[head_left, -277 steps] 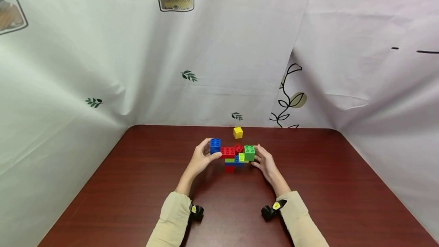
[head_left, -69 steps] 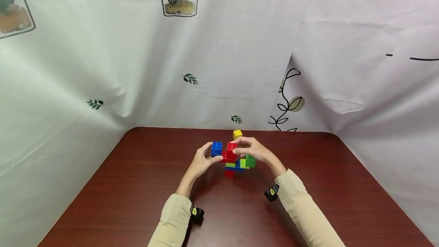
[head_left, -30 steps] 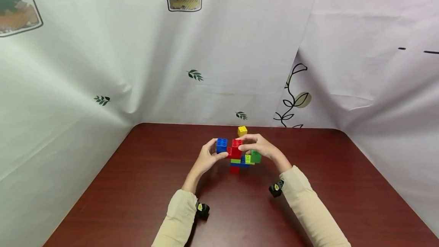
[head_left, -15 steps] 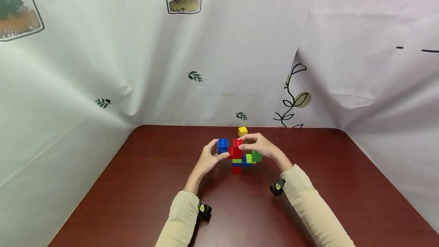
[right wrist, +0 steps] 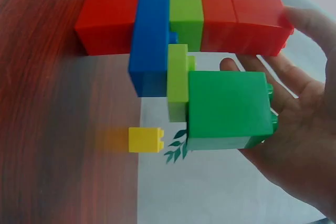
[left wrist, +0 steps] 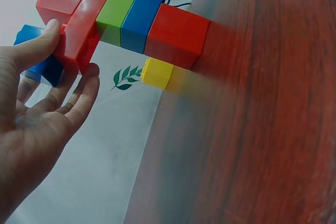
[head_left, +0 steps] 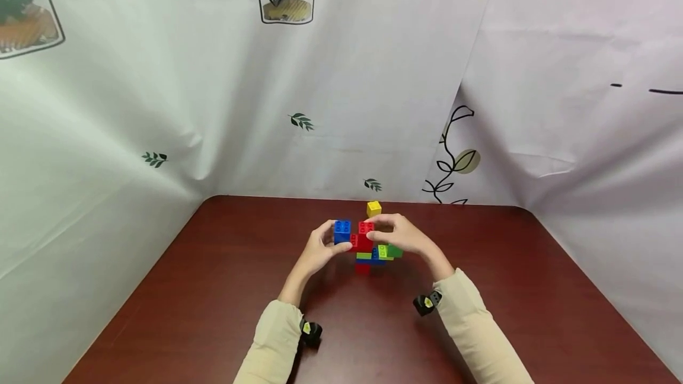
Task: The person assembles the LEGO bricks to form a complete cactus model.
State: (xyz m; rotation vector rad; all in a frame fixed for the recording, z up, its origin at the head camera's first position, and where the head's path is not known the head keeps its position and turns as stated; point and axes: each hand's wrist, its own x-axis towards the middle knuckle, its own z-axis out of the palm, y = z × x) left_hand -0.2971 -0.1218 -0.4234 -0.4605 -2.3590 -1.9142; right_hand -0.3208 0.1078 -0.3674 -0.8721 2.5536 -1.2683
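A structure of toy building bricks stands on the table, its bottom red brick (right wrist: 107,23) lowest. Above that come a long blue brick (left wrist: 143,14), a lime brick (right wrist: 186,19) and a long red brick (left wrist: 84,22). My left hand (head_left: 316,255) grips the structure at the long red brick's left end, beside an upper blue brick (head_left: 342,232). With thumb and fingers, my right hand (head_left: 404,237) pinches the upper red brick (right wrist: 260,20), which sits against the long red one. A green brick (right wrist: 228,106) on a thin lime piece (right wrist: 177,80) juts out under the right hand.
A loose yellow brick (head_left: 374,208) lies on the dark red-brown table (head_left: 213,289) behind the structure, near the back edge. A pale printed cloth (head_left: 341,76) hangs around the table's back and sides. Each wrist wears a small black camera (head_left: 311,333).
Earlier, my right hand was beside the green brick and the small red brick sat tilted behind it. That brick now stands straight on the long red brick, pinched by my right hand.
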